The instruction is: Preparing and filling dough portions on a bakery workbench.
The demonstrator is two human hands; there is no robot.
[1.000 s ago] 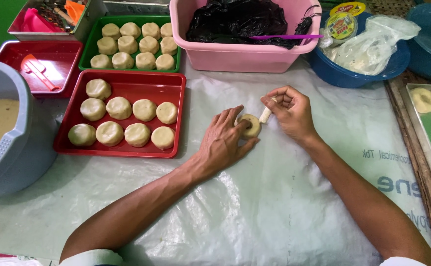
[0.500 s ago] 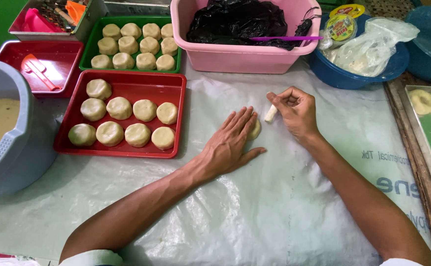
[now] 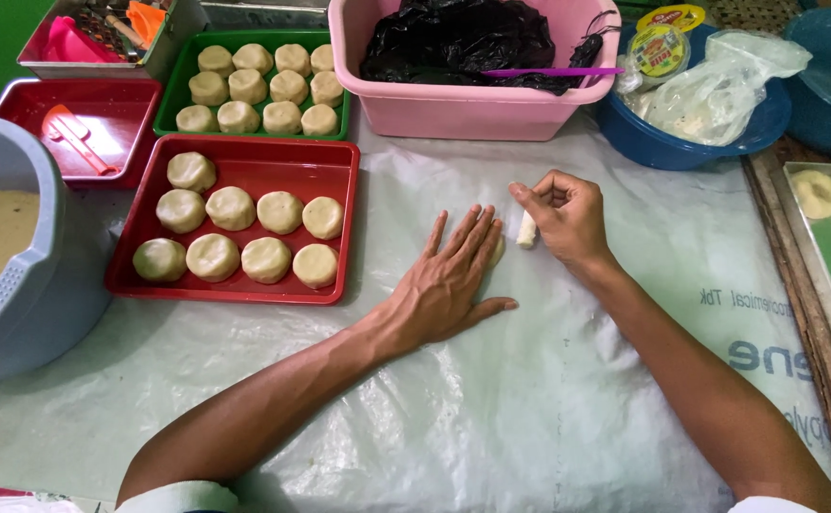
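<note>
Left hand flat on dough

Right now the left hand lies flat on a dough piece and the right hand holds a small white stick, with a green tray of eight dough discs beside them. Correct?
Not quite. In the head view the tray with eight dough discs is red, not green. The left hand lies flat on the dough piece; the right hand holds the white stick.

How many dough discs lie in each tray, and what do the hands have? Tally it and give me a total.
Dough discs in the red tray: 9
Dough discs in the green tray: 12
Dough disc under the flat left hand: 1
White stick in the right hand: 1
Total: 23
</note>
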